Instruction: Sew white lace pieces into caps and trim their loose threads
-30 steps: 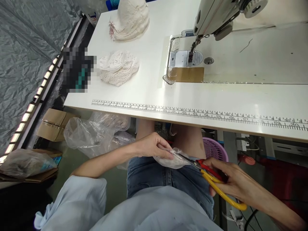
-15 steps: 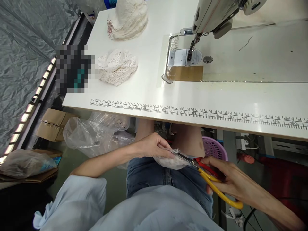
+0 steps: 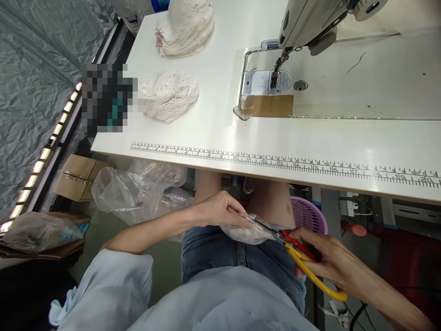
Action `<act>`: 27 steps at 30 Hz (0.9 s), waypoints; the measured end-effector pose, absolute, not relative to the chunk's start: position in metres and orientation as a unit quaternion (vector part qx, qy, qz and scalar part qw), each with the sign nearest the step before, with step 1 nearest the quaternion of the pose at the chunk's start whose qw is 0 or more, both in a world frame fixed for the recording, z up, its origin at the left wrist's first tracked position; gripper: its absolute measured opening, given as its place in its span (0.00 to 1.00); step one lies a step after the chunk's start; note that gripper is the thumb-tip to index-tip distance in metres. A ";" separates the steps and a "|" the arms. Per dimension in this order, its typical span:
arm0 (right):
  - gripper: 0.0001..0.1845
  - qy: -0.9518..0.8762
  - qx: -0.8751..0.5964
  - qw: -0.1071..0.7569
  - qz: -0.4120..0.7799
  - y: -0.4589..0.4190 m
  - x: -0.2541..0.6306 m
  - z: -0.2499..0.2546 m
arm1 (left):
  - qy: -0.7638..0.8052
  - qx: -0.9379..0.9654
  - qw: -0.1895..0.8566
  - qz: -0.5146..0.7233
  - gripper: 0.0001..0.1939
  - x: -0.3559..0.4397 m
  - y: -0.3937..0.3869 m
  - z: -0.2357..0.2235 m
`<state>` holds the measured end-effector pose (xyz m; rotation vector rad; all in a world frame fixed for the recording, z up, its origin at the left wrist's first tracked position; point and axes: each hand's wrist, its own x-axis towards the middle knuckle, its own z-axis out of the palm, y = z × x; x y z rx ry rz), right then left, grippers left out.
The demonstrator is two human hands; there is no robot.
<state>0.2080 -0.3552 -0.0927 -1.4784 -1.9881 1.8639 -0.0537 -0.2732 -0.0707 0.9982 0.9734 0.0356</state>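
My left hand (image 3: 229, 212) pinches a small piece of white, sheer-looking fabric (image 3: 246, 234) above my lap. My right hand (image 3: 315, 250) is closed around the handles of a pair of scissors (image 3: 306, 269), one handle red and the other yellow. The scissor blades point left and lie at the fabric's upper edge, close to my left fingertips. Whether the blades are fully closed is hard to make out. On the table above lie a white lacy eyelet piece (image 3: 170, 96) and a stack of cream fabric (image 3: 188, 30).
A sewing machine (image 3: 310, 23) stands on the white table (image 3: 213, 133), which has a ruler printed along its front edge. Below are plastic bags (image 3: 127, 193), a cardboard box (image 3: 77, 177) and a purple basket (image 3: 308, 215). A pixelated patch covers the table's left edge.
The view has shifted very slightly. Both hands, the scissors and the fabric keep nearly the same places.
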 end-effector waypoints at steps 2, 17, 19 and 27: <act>0.14 -0.632 -0.471 -0.008 0.615 -0.354 0.209 -0.093 | 0.450 0.456 0.767 0.015 0.18 -0.053 -0.273 -0.071; 0.18 -0.633 -0.470 -0.033 0.615 -0.354 0.206 -0.093 | 0.442 0.461 0.769 0.018 0.17 -0.052 -0.274 -0.071; 0.19 -0.637 -0.467 -0.038 0.611 -0.352 0.204 -0.090 | 0.437 0.464 0.770 0.015 0.17 -0.052 -0.274 -0.070; 0.15 -0.638 -0.466 0.001 0.613 -0.353 0.204 -0.092 | 0.424 0.462 0.779 0.008 0.18 -0.051 -0.272 -0.070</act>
